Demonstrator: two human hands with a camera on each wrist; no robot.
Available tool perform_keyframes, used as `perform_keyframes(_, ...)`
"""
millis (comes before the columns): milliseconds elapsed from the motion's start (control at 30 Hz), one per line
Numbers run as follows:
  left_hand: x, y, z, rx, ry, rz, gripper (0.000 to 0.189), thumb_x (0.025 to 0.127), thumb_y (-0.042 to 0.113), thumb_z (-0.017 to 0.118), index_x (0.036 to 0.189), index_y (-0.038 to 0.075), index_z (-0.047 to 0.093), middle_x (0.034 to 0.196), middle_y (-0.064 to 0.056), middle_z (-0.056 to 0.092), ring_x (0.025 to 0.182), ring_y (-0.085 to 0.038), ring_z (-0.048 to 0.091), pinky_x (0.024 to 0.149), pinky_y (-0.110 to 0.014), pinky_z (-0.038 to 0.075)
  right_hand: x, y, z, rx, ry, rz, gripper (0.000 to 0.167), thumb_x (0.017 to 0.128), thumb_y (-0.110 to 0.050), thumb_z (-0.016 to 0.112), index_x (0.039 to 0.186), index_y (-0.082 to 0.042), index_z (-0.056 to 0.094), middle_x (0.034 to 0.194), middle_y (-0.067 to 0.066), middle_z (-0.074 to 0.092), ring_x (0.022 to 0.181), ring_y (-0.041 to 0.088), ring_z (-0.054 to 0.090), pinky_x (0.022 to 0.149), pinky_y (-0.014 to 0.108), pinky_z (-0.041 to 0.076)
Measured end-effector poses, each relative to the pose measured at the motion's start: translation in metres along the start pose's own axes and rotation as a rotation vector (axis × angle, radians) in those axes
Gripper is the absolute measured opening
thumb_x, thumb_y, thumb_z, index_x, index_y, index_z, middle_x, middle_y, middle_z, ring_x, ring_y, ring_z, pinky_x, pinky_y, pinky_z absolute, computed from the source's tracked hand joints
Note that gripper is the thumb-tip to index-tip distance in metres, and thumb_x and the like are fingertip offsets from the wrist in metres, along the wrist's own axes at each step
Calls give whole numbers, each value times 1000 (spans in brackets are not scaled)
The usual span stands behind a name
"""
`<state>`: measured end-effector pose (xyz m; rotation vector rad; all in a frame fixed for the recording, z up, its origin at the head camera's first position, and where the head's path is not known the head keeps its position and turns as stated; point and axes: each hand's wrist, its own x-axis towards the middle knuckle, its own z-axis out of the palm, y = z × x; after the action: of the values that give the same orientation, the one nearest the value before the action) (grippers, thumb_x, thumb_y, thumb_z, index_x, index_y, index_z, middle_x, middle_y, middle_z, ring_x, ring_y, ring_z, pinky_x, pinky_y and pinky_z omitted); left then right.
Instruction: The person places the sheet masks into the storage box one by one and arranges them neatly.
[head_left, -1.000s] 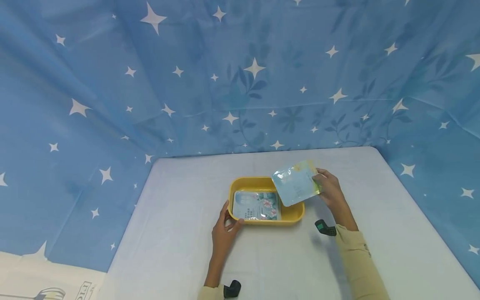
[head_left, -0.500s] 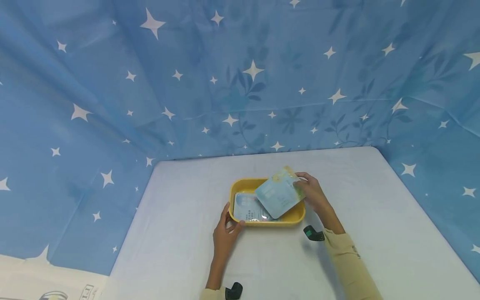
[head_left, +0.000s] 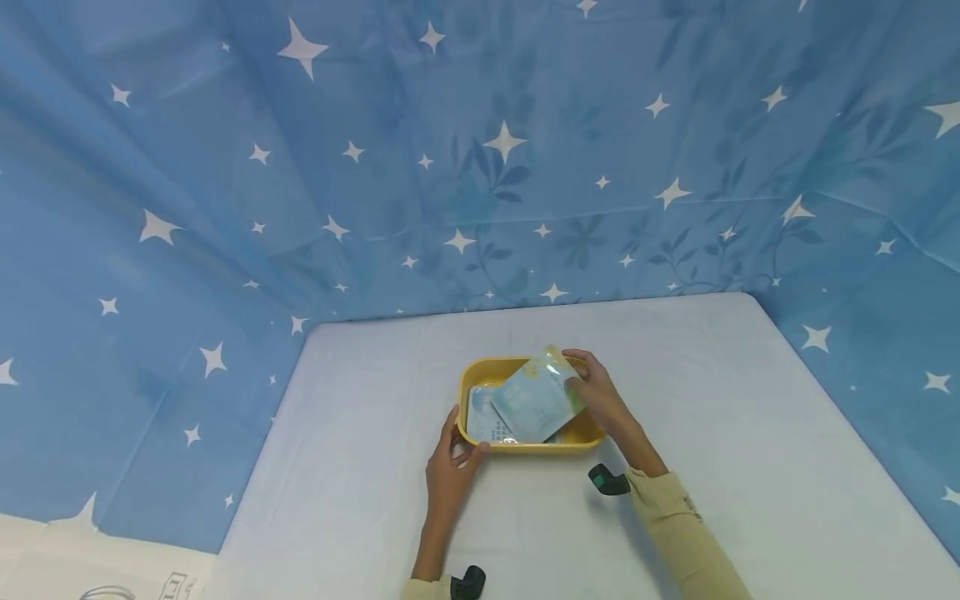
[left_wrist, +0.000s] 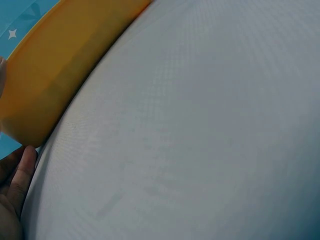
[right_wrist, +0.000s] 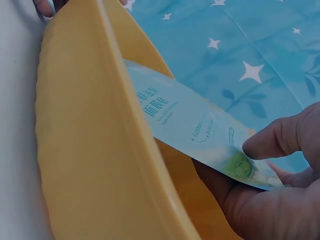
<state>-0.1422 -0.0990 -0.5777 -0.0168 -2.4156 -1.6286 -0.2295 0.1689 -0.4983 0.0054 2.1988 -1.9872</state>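
My right hand (head_left: pixel 597 398) pinches the right end of a light blue face mask packet (head_left: pixel 534 398), thumb on top and fingers beneath. In the right wrist view the packet (right_wrist: pixel 182 112) slants down inside the yellow plastic bin (right_wrist: pixel 90 130), its printed face and green picture showing. A second, flower-printed packet (head_left: pixel 486 421) lies flat in the bin's left part, mostly hidden under the held one. At the bin's front left corner my left hand (head_left: pixel 448 477) grips the yellow wall, thumb at the front and fingers round the left side.
The bin stands on a table with a pale cloth (head_left: pixel 360 400). A blue star-printed curtain (head_left: pixel 420 183) rises behind the table and along its sides. Cream printed fabric (head_left: pixel 97 558) shows at the lower left.
My right hand has carried the face mask packet left and down, from the bin's right end to over the flower-printed packet, now largely covered. The left hand keeps its grip on the corner.
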Motion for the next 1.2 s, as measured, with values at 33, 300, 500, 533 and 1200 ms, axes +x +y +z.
perform_keyframes(33, 0, 1, 0, -1, 0, -3, 79, 85, 39, 75, 151, 33, 34, 138, -7, 58, 124, -23, 58, 85, -19, 58, 0, 0, 1, -8, -3, 1, 55, 93, -1, 43, 147, -4, 30, 139, 30, 46, 110, 30, 61, 79, 24, 55)
perform_keyframes(300, 2, 0, -3, 16, -3, -32, 80, 84, 42, 75, 152, 33, 33, 138, -6, 57, 125, -22, 57, 85, -19, 57, -1, -4, 3, -186, 12, 42, 53, 100, -8, 45, 151, -6, 26, 146, 23, 41, 127, 37, 50, 101, 43, 50)
perform_keyframes(500, 3, 0, -6, 26, -1, -21, 80, 84, 42, 75, 151, 35, 33, 136, -4, 59, 123, -20, 58, 85, -20, 58, -4, -4, 0, -290, 9, 33, 49, 102, -14, 45, 148, -5, 32, 135, 24, 52, 115, 35, 58, 90, 38, 55)
perform_keyframes(533, 4, -1, -7, 31, 0, -16, 80, 84, 43, 75, 152, 35, 33, 135, -4, 59, 122, -20, 58, 85, -21, 58, -4, -4, 0, -304, 11, 30, 47, 102, -15, 45, 147, -5, 33, 132, 24, 55, 114, 35, 59, 88, 37, 55)
perform_keyframes(1200, 2, -3, -1, 19, -7, -7, 80, 84, 44, 74, 152, 36, 32, 137, -6, 58, 124, -22, 58, 85, -21, 58, -10, -2, 1, -558, 5, -84, 47, 98, -10, 54, 141, 2, 41, 97, 16, 61, 79, 22, 57, 62, 26, 46)
